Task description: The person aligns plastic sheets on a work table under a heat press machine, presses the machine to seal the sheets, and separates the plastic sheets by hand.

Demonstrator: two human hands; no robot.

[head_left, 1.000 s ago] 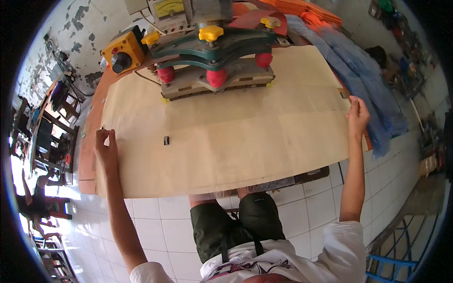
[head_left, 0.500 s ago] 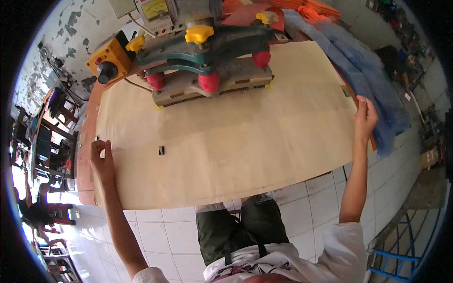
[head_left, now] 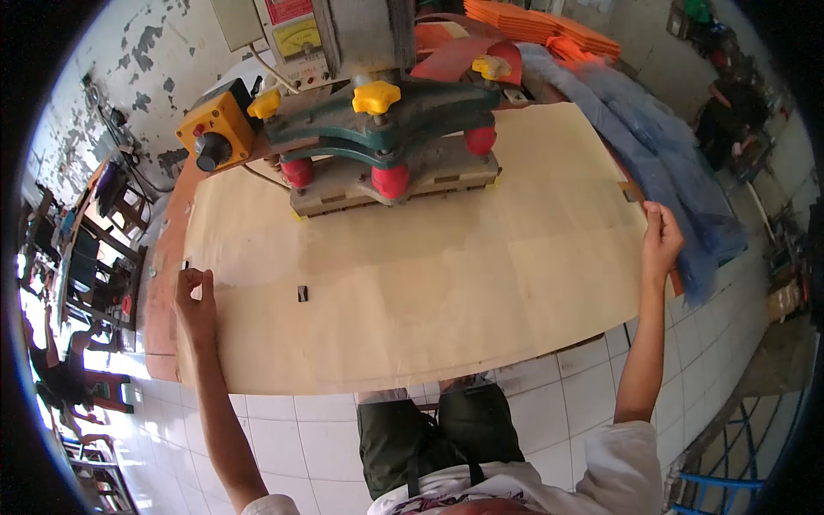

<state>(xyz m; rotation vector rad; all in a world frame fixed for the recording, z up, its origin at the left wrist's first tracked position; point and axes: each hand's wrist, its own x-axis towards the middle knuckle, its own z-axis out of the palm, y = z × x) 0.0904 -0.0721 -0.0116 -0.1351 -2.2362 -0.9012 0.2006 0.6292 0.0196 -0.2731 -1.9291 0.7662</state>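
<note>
A large tan sheet (head_left: 412, 300) covers most of the worktop, its front edge hanging over my thighs. At its left edge my left hand (head_left: 196, 300) is pinched, beside a small dark piece; whether the fingers hold anything besides the edge is too small to tell. My right hand (head_left: 662, 236) is closed at the sheet's right edge, near another dark piece (head_left: 630, 196). A small black block (head_left: 302, 293) lies on the sheet's left part. The press head (head_left: 390, 180), with red cylinders and yellow knobs, is over the sheet's back part.
An orange control box (head_left: 216, 136) with a black dial is at the back left, beside a meter (head_left: 298, 39). Translucent bluish plastic (head_left: 652, 154) drapes along the right side. Orange stacked material (head_left: 541, 30) lies at the back. Part of another person (head_left: 60, 365) shows at the far left.
The view has tilted, so the press and sheet appear lower than before. Both hands remain at the sheet's side edges, and more of the sheet now covers my thighs than one second ago.
</note>
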